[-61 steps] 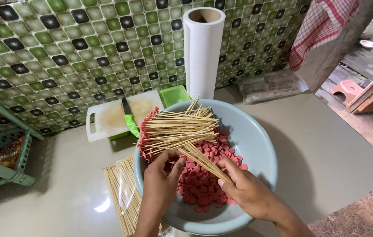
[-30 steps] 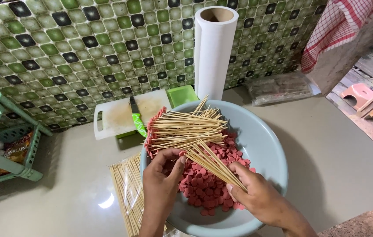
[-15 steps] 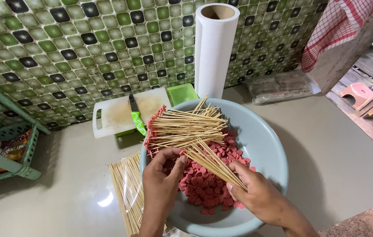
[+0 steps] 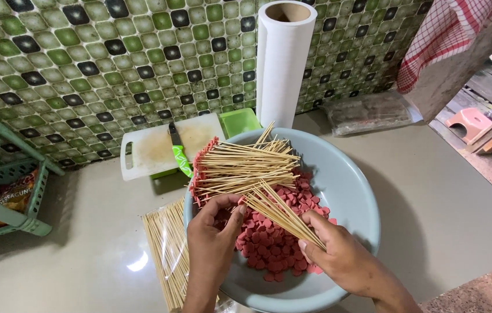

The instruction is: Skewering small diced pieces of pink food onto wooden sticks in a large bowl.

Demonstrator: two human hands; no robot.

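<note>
A pale grey-blue basin [image 4: 350, 191] holds many pink sausage slices [image 4: 269, 243]. Across its far left rim lies a pile of finished skewers [image 4: 240, 165], each tipped with a pink slice. My right hand [image 4: 339, 261] grips a bundle of bare bamboo sticks [image 4: 278, 211] that fans up and to the left. My left hand [image 4: 214, 237] pinches a pink slice at the tips of those sticks, over the basin. More bare bamboo sticks [image 4: 168, 255] lie on the counter left of the basin.
A white cutting board [image 4: 153, 148] with a green-handled knife [image 4: 179, 156] leans at the tiled wall, beside a green tub [image 4: 240, 120] and a tall white paper roll [image 4: 281, 64]. A green rack [image 4: 2, 185] stands far left. A checked cloth [image 4: 449, 35] hangs at right.
The camera view has shifted slightly. My hands stay over the basin, with the left fingers working slices onto the stick tips held by the right hand.
</note>
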